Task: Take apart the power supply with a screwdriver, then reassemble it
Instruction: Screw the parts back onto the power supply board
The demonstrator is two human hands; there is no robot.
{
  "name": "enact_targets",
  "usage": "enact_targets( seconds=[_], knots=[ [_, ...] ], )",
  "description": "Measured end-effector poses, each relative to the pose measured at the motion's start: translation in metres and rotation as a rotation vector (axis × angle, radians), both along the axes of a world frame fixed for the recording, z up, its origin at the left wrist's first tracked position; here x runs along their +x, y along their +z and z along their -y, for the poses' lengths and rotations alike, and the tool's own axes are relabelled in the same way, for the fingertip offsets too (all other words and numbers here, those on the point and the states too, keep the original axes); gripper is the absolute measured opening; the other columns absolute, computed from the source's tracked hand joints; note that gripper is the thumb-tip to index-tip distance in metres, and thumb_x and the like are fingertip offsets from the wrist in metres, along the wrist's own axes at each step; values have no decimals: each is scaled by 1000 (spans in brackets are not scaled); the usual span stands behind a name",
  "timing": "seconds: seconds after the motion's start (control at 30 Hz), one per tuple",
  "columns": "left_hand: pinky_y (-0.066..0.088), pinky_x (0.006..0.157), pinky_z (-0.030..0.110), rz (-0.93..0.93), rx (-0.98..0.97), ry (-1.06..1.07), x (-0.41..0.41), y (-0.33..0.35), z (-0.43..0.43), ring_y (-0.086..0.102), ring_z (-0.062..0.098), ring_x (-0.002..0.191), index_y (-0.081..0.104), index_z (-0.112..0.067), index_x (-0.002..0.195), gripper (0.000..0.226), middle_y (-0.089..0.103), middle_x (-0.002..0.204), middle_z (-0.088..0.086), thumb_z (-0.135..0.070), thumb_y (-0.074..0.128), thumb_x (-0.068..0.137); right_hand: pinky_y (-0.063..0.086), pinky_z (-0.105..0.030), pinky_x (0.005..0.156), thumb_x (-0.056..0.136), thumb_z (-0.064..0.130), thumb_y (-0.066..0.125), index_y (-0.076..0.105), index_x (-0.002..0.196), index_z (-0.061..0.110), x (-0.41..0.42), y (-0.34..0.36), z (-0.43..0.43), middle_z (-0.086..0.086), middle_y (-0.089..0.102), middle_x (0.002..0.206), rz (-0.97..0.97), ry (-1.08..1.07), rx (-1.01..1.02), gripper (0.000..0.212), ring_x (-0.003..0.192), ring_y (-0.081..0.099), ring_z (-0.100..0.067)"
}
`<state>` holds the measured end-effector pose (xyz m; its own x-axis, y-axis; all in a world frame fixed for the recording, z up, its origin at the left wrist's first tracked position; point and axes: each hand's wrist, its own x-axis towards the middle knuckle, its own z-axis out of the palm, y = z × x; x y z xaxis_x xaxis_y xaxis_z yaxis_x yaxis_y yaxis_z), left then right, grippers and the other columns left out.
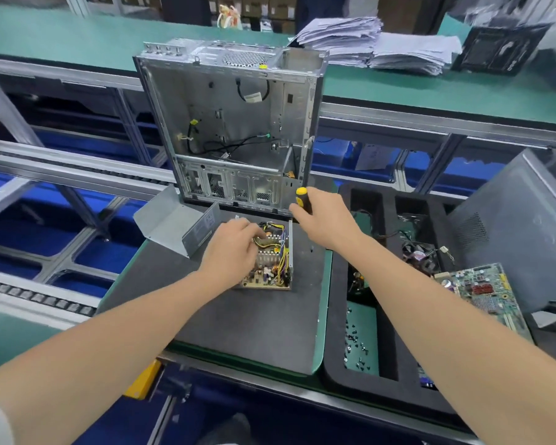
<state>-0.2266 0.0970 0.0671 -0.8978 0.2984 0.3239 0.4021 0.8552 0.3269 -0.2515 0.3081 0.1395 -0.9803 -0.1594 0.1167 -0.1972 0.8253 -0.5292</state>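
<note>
Left hand (pixel 235 248) curls onto opened power supply (pixel 272 261) at desk (pixel 238 332) centre, probably steadying it. Right hand (pixel 321 220) grips screwdriver (pixel 302 200), tip hidden. Cover (pixel 170 220) set aside, far-left edge.

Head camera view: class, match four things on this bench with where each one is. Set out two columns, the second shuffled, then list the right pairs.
Things
1 screwdriver
2 power supply cover
3 loose screws
4 motherboard

Places
A in a green-floored pocket of the black foam tray
B gripped in the right hand
C tilted at the tray's right side
D lying left of the open power supply

Pairs: 1-B, 2-D, 3-A, 4-C
</note>
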Motion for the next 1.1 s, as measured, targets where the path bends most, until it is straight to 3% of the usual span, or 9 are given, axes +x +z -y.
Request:
enact_targets(
  seconds=[0.27,0.43,0.57,0.63,0.7,0.83,0.9,1.0,1.1],
  knots=[
    [47,107,39,411,73,57,-107,2,32,58,25,124,66,-17,130,40,63,133,7,-1,48,98,34,-26,57,108,21,49,52,93,13,-41,-14,30,-6,58,92,192,-60,31,17,77,55,-22],
    [45,93,24,645,22,-60,-157,-10,30,58,23,124,62,-19,135,41,61,143,5,-4,40,103,41,-30,64,100,18,57,50,73,16,-74,-30,44,-5,57,80,316,-231,144,27,79,59,-29],
    [40,61,19,754,-175,-177,-186,-16,15,53,19,100,57,-24,143,50,57,146,5,-4,39,101,44,-32,62,97,18,57,52,72,13,-90,-42,50,-5,57,72,364,-306,211,26,73,60,-30],
    [49,69,21,785,-243,-214,-194,-19,8,57,22,109,57,-21,143,49,57,147,6,-4,40,100,53,-36,64,95,18,58,57,73,11,-95,-47,53,-8,62,74,363,-321,230,23,73,62,-32],
    [55,91,31,789,-271,-236,-198,-24,3,60,25,122,63,-18,138,47,59,145,7,-3,43,98,60,-40,70,93,20,61,63,79,10,-100,-51,57,-10,67,81,370,-321,258,17,77,67,-33],
    [58,89,38,755,-369,-215,-198,-32,-2,63,28,111,72,-11,105,23,65,128,9,-9,52,93,57,-39,73,92,39,75,61,90,11,-104,-58,65,-6,64,86,478,-289,374,31,83,67,-31],
    [58,90,44,746,-452,-164,-197,-35,-4,63,30,97,58,-9,80,17,66,109,12,-18,55,94,57,-40,79,91,40,78,59,101,11,-104,-61,68,-8,64,96,537,-279,425,36,90,66,-33],
    [56,93,45,757,-472,-137,-197,-35,-4,62,32,96,53,-7,80,31,63,102,12,-29,56,101,60,-42,84,92,21,75,62,106,9,-103,-64,68,-12,68,106,534,-301,408,23,92,68,-34],
    [50,71,35,801,-283,-120,-197,-25,2,61,30,91,58,-2,108,29,70,109,15,-31,56,104,56,-36,73,90,19,74,66,104,11,-103,-60,63,-11,68,101,517,-317,291,17,88,67,-32]
  ],
)
